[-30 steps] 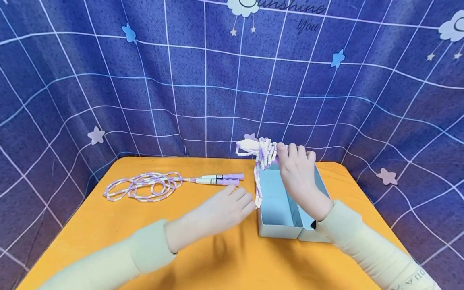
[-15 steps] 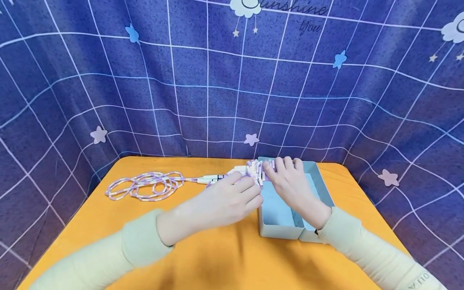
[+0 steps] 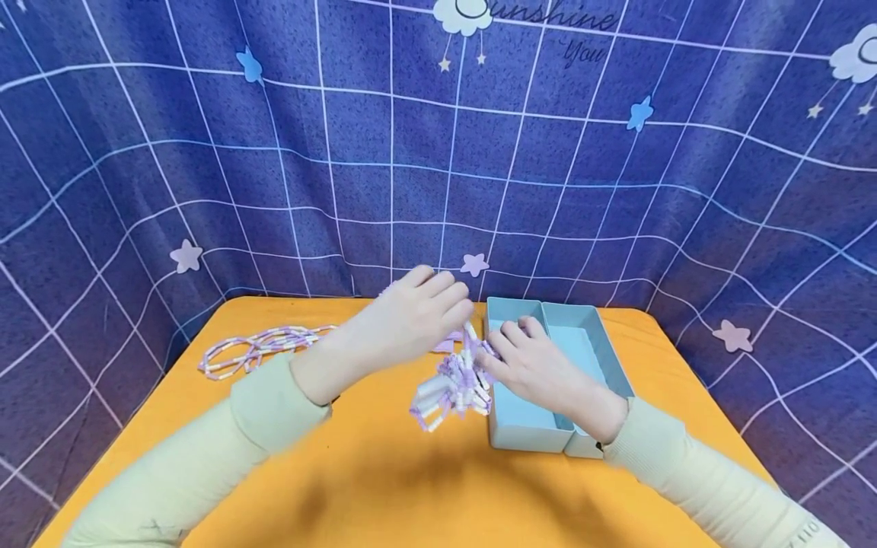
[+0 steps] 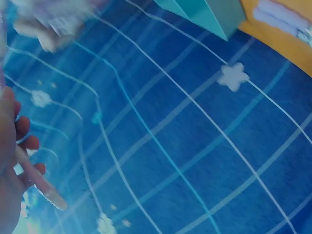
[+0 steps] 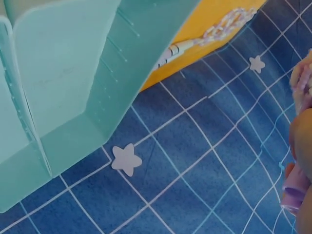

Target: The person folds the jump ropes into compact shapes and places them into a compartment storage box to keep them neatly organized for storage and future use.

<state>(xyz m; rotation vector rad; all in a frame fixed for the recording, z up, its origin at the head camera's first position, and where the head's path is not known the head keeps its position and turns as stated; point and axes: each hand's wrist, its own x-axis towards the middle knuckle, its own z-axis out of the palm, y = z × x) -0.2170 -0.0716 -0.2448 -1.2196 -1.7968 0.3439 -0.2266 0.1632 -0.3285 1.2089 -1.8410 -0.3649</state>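
A purple-and-white beaded jump rope (image 3: 460, 384) hangs bundled above the table, its beaded cord wound round its handles. My right hand (image 3: 530, 356) grips the bundle by the handles; a purple handle end (image 5: 295, 190) sticks out below the fingers in the right wrist view. Higher and to the left, my left hand (image 3: 425, 316) holds a loop of the beaded cord, and a beaded piece (image 4: 41, 183) pokes out between its fingers in the left wrist view. A second jump rope (image 3: 240, 354) lies coiled on the table, partly hidden behind the left arm.
Two light-blue open boxes (image 3: 530, 436) stand side by side at the right of the table, under and beside the right hand. An orange cloth (image 3: 384, 487) covers the table. A blue checked curtain (image 3: 418, 190) hangs right behind it.
The bundled jump rope has come down and left from above the boxes and now tilts downward. My left hand has risen, drawing cord upward; my right hand has shifted lower and left.
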